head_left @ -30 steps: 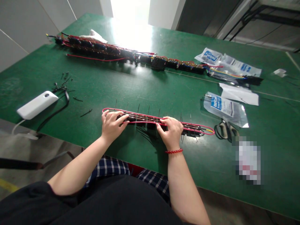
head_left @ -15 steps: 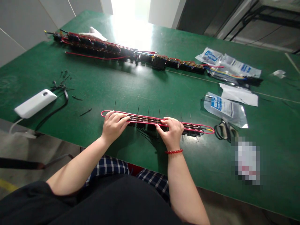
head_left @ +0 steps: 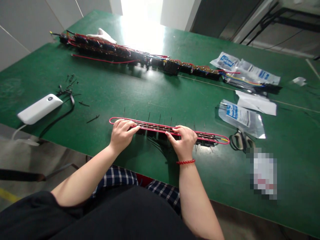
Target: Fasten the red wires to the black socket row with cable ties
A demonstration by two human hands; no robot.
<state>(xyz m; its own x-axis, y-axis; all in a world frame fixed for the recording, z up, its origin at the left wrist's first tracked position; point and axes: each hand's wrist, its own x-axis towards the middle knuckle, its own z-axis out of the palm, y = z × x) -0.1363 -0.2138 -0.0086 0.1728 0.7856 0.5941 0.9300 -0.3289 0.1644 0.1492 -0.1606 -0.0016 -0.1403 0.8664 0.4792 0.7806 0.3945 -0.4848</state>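
A long, narrow black bar-like assembly (head_left: 156, 128) lies near the table's front edge, with a red wire (head_left: 220, 142) looped along its length. Thin black cable ties (head_left: 160, 119) stick out along its far and near sides. My left hand (head_left: 123, 135) grips the bar and red wire near the left end, fingers over the far side and thumb along the top. Toward the right half, my right hand (head_left: 183, 140) holds the wire and bar with thumb and fingers bent over both edges. What lies under my palms is hidden.
Scissors (head_left: 238, 140) lie just right of the bar, below a clear plastic bag (head_left: 241, 118). A longer wired assembly (head_left: 147, 60) stretches across the back of the green table (head_left: 100, 83). At left are a white device (head_left: 40, 109) and scattered black tie offcuts (head_left: 93, 118).
The whole view has shifted very slightly. My left thumb lies a little straighter along the wire; both hands keep their hold on the bar.
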